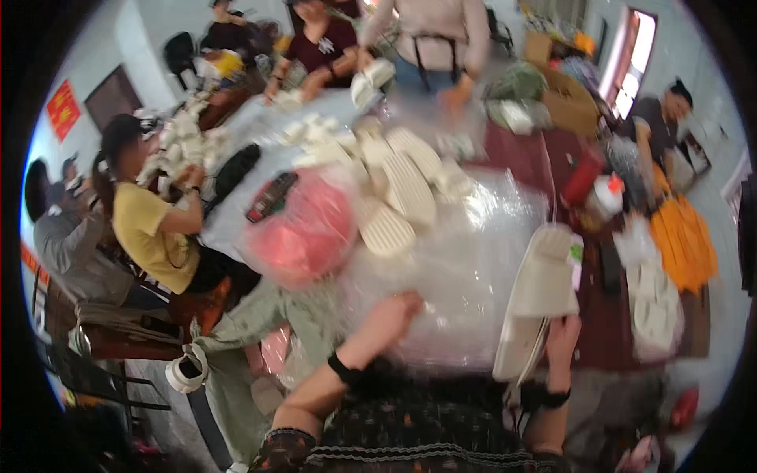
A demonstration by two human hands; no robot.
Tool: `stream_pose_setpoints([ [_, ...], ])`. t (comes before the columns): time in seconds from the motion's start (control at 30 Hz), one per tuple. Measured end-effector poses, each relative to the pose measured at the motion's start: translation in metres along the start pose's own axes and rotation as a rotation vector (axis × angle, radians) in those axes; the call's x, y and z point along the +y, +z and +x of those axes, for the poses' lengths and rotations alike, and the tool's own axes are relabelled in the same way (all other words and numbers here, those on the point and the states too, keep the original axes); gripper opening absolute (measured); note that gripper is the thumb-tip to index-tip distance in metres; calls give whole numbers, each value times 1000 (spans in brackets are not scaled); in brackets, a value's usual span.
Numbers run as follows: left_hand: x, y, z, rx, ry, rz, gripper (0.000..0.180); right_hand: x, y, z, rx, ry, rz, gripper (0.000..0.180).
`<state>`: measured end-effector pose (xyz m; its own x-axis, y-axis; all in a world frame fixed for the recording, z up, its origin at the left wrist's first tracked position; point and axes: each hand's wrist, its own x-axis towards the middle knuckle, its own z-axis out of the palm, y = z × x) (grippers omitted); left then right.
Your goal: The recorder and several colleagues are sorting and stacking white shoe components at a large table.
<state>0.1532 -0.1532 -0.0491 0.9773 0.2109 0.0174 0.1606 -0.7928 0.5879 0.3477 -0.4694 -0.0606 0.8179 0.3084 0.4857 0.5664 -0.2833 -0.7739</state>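
At the right of the table, my right hand [562, 337] grips a pair of cream slide slippers [520, 339] by their lower end. They stand upright, with a small green and pink tag at the upper right. My left hand [398, 311] hovers over the near part of the clear plastic sheeting [465, 284], smeared by motion, so its fingers are hard to read. Several more cream slippers [406, 185] lie piled ahead, some with ribbed soles up. Left of them sits a pink bundle in clear plastic [303, 232], with a dark object [272, 197] on top.
Along the left side, a person in a yellow shirt [154, 229] handles pieces beside a white heap [185, 138]. Other people stand across the table and at the right. An orange bag [684, 244], a white bottle [608, 193] and wrapped white slippers [654, 307] lie right.
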Motion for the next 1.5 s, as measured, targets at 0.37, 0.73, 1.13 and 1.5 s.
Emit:
stream_pose_setpoints([
  [0.37,25,38,38,179,81,-296,22,-71,-55,-41,-307,382,639,33],
  [0.73,27,2,43,274,321,-56,23,-80,0,-24,-710,-39,163,34],
  [1.13,41,-6,43,211,241,-287,17,-87,18,-43,-695,-224,-604,29],
  [1.5,83,-12,20,395,473,-29,11,-113,25,-47,-447,-422,-592,26],
])
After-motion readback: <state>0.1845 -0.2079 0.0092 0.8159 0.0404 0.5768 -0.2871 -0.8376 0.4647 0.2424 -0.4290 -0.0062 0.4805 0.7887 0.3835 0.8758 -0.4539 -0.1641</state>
